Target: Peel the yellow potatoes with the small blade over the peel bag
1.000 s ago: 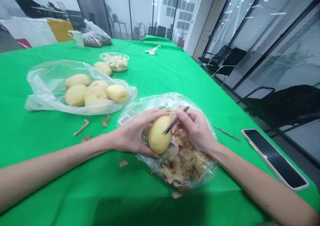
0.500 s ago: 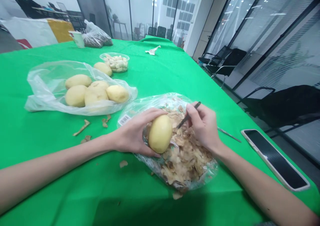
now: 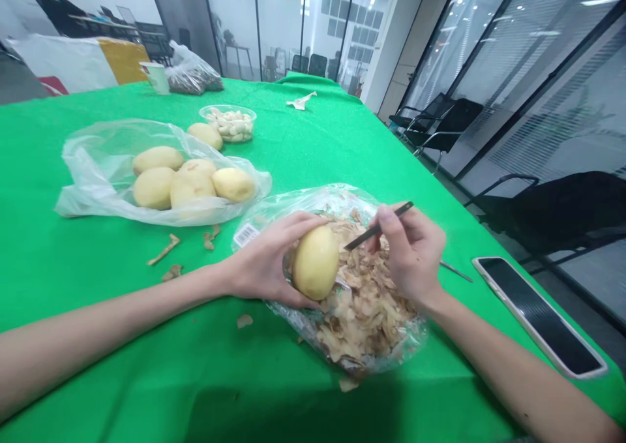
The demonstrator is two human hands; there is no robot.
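My left hand (image 3: 267, 260) is wrapped round a peeled yellow potato (image 3: 316, 262), holding it over a clear plastic bag (image 3: 313, 201) filled with brown potato peelings (image 3: 362, 306). My right hand (image 3: 413, 254) pinches a thin dark metal tool (image 3: 379, 226), its tip pointing left and a little away from the potato. Both hands are above the green table (image 3: 122, 338).
Another clear bag (image 3: 92, 169) at the left holds several peeled potatoes (image 3: 193, 183). Behind it are a lone potato (image 3: 205, 134) and a plastic bowl of garlic cloves (image 3: 228, 122). A phone (image 3: 538, 316) lies at the right, a thin metal stick (image 3: 454, 271) beside it. Loose peel scraps (image 3: 166, 250) dot the cloth.
My right hand has drawn the tool off the potato and moved it to the right and slightly up. The left hand keeps the potato in nearly the same spot.
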